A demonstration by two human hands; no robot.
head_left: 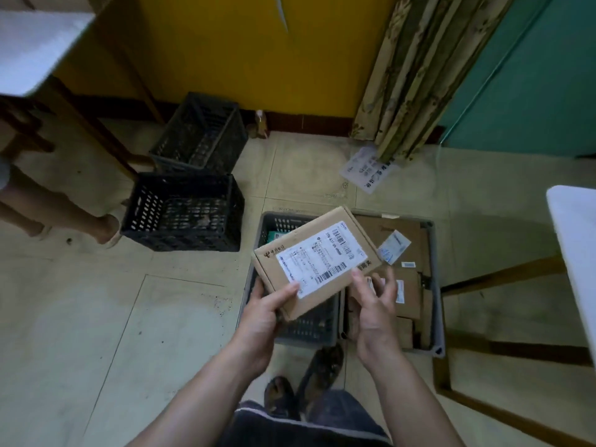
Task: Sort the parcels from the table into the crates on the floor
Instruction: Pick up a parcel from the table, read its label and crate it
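Flat cardboard parcel [317, 262], left hand [261, 314] fingers gripping its corner, right hand [374, 304] fingers loosely spread

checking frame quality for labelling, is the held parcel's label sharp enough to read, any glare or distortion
Head view: parcel label soft, barcodes show but print unreadable; dim light, no glare; wide-angle bowing at the edges; far black crate blurred.

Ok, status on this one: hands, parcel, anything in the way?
Left hand grips parcel by its near corner, over the left grey crate. Right hand open, thumb at parcel's edge. Right grey crate holds other parcels; nothing blocking.
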